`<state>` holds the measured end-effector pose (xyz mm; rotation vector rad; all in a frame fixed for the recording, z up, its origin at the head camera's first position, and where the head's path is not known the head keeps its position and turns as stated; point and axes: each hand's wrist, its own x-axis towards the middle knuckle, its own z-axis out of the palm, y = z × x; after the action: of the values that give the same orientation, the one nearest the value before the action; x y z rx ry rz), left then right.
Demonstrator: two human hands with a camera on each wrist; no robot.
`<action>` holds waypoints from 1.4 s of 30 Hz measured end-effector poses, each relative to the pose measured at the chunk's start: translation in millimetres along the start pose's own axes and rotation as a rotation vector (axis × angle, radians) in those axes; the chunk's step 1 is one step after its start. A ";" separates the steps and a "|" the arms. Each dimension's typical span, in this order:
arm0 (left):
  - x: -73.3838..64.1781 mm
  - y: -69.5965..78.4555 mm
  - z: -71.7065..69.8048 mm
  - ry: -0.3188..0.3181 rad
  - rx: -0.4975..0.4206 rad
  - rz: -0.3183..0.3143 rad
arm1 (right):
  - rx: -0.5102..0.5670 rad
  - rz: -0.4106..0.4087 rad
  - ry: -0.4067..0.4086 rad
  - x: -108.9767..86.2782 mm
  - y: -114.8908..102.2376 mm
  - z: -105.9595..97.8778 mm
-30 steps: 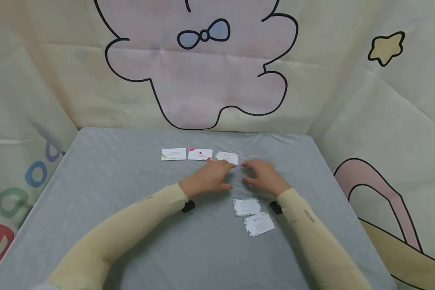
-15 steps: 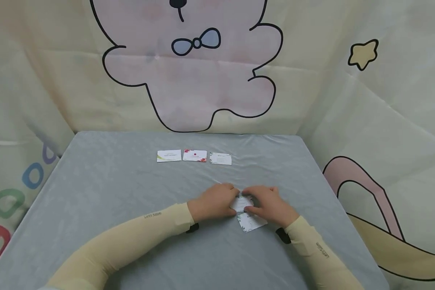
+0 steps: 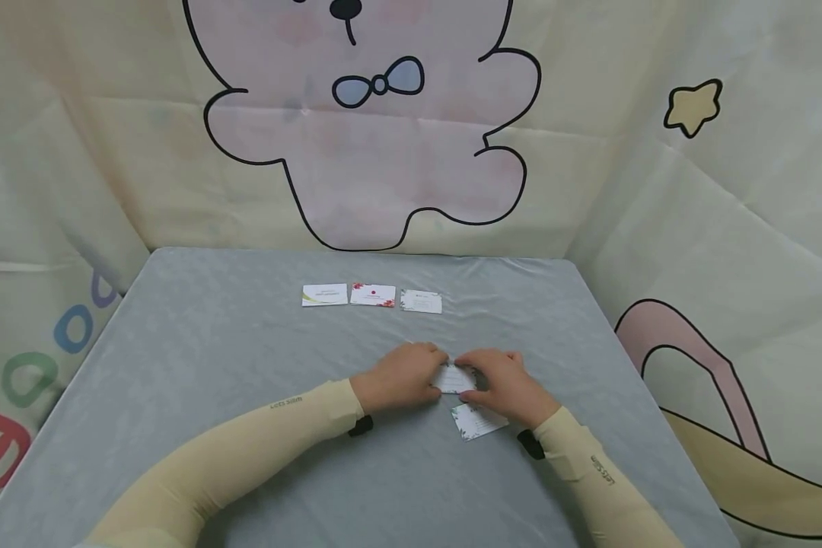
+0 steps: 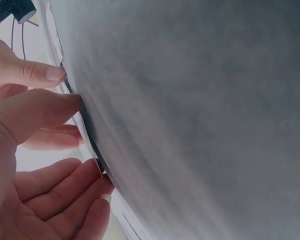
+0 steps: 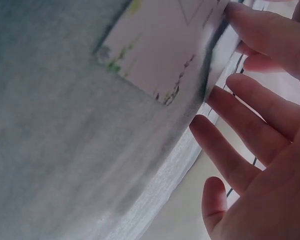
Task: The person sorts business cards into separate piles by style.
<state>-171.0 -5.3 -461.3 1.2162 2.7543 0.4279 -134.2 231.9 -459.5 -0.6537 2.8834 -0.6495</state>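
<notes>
In the head view, a white card with a leafy border [image 3: 456, 379] lies between my two hands. My left hand [image 3: 403, 374] pinches its left edge between thumb and fingers. At the opposite edge, my right hand [image 3: 505, 387] grips it the same way, covering that side. The left wrist view catches the held card edge-on, a thin strip. Just nearer to me lies a second leafy-bordered card [image 3: 479, 422], tilted on the cloth; the right wrist view shows this lower card [image 5: 155, 55] close up beneath the right thumb.
Farther back on the grey cloth-covered table [image 3: 246, 342] three cards form a row: one with a yellow-green stripe [image 3: 325, 295], one with red flowers [image 3: 373, 295] and one with leafy corners [image 3: 421, 302]. Printed fabric walls [image 3: 411, 175] stand behind and at both sides.
Both hands have come from beside the row's right-hand card back towards me and taken hold of the upper of the two nearer cards. That card has shifted slightly away from the lower one.
</notes>
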 end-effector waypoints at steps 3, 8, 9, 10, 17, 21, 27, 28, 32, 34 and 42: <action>0.6 -5.0 -0.1 -0.006 -0.021 -0.015 | 0.000 -0.009 0.006 2.5 -0.8 0.0; 1.6 -13.2 -2.6 -0.003 -0.038 -0.027 | 0.009 -0.024 0.025 7.9 -1.1 0.5; 1.5 -15.1 -3.9 0.001 -0.037 -0.027 | 0.011 -0.025 0.027 10.0 -0.9 1.0; 1.4 -17.4 -4.8 0.005 -0.035 -0.029 | 0.015 -0.025 0.027 12.7 -0.7 1.6; 4.2 -40.6 -13.5 0.027 -0.038 -0.052 | -0.011 -0.045 0.037 43.7 2.0 5.2; 12.3 -61.3 -20.3 0.049 -0.004 -0.069 | -0.041 -0.051 0.060 68.6 2.4 4.4; 34.9 -91.8 -35.6 0.066 0.052 -0.107 | -0.073 -0.003 0.072 109.0 6.0 -1.5; 38.5 -95.8 -37.3 0.065 0.056 -0.109 | -0.078 0.010 0.072 114.5 7.2 -2.0; 48.5 -108.1 -41.3 0.044 0.049 -0.124 | -0.063 0.036 0.074 132.3 11.0 -3.4; 53.0 -113.5 -42.8 0.033 0.044 -0.134 | -0.053 0.044 0.068 140.4 12.6 -3.8; 70.1 -126.7 -44.8 -0.004 -0.006 -0.166 | -0.032 0.071 0.038 161.9 21.0 -6.6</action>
<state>-317.2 -44.6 -454.3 0.9751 2.8192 0.4156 -289.5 181.3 -465.3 -0.5455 2.9426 -0.6147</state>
